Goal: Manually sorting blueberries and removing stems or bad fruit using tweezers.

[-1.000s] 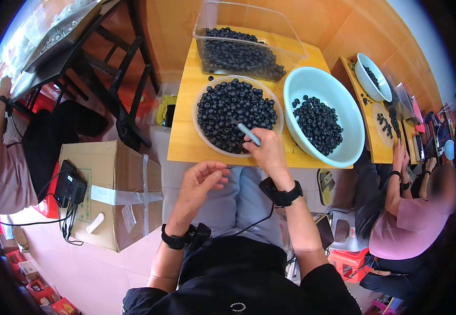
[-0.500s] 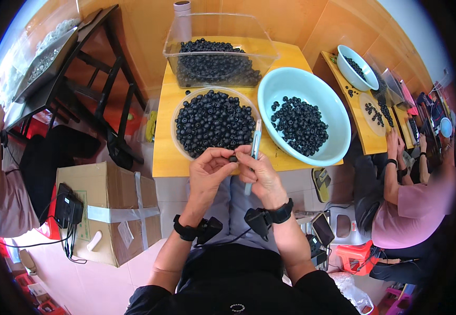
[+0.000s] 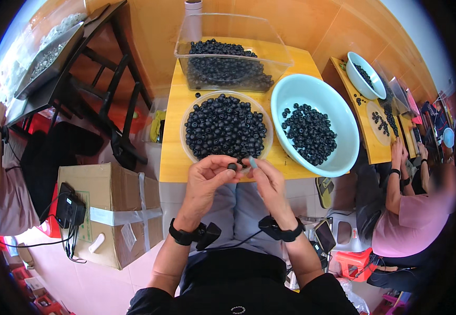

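Bright, even daylight fills the sharp centre; shadows are soft, while fisheye bending and a black vignette spoil the edges.

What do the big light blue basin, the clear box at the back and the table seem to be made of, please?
The light blue basin looks like moulded plastic: even colour, smooth soft sheen, thin rolled rim. The clear box seems to be rigid transparent plastic, since the dark berries show through its glossy walls. The table looks like wood or a wood-look board with a smooth yellow finish; the grain is too faint to tell.
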`<action>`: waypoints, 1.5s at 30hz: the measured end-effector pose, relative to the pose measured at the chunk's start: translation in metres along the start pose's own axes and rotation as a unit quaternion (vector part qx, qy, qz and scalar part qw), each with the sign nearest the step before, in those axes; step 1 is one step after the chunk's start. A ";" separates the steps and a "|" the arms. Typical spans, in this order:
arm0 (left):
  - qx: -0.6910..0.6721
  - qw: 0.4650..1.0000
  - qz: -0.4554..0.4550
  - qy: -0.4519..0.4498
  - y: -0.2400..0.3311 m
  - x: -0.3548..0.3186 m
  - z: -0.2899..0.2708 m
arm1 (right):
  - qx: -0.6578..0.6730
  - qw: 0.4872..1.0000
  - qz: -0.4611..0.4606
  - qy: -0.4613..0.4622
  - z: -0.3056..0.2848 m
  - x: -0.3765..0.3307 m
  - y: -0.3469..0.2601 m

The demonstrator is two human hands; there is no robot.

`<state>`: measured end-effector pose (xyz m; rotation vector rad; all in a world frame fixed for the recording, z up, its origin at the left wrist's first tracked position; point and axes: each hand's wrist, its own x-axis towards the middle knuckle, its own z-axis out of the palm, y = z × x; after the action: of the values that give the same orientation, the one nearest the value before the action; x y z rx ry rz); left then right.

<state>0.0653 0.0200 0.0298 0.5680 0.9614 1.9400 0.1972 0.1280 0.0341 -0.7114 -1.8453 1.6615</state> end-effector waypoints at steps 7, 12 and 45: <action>-0.106 0.992 -0.070 -0.025 -0.007 0.000 -0.008 | -0.248 0.954 -0.166 -0.026 -0.014 -0.015 -0.029; -0.120 0.989 -0.073 -0.042 -0.011 0.004 -0.007 | -0.283 0.941 -0.184 -0.029 -0.015 -0.016 -0.030; -0.165 0.974 -0.054 -0.146 0.004 -0.001 -0.015 | -0.370 0.907 -0.193 0.057 -0.026 0.008 0.003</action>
<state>0.0537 0.0116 0.0235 0.5725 0.4620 1.8056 0.2100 0.1525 0.0332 -0.6467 -2.3410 0.6297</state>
